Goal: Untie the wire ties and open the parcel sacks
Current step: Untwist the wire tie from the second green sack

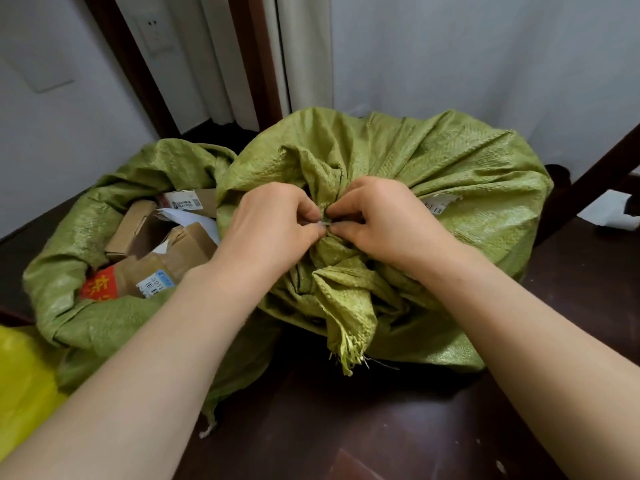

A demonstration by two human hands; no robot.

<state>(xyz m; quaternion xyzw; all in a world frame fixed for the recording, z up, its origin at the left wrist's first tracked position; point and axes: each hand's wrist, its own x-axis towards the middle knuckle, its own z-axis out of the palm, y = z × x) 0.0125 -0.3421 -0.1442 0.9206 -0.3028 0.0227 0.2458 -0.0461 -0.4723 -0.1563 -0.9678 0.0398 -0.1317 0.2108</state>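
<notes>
Head view: the left hand and right hand meet at the bunched neck of the closed green woven plastic sack. Both pinch its small grey wire tie, probably to untwist it. On the left, a matching green open sack shows brown cardboard parcels.

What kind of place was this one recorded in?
Probably an ordinary indoor room, not a warehouse: dark wooden floor, a wall socket, a curtain, plus a tied green sack and an open sack of cardboard parcels.
</notes>
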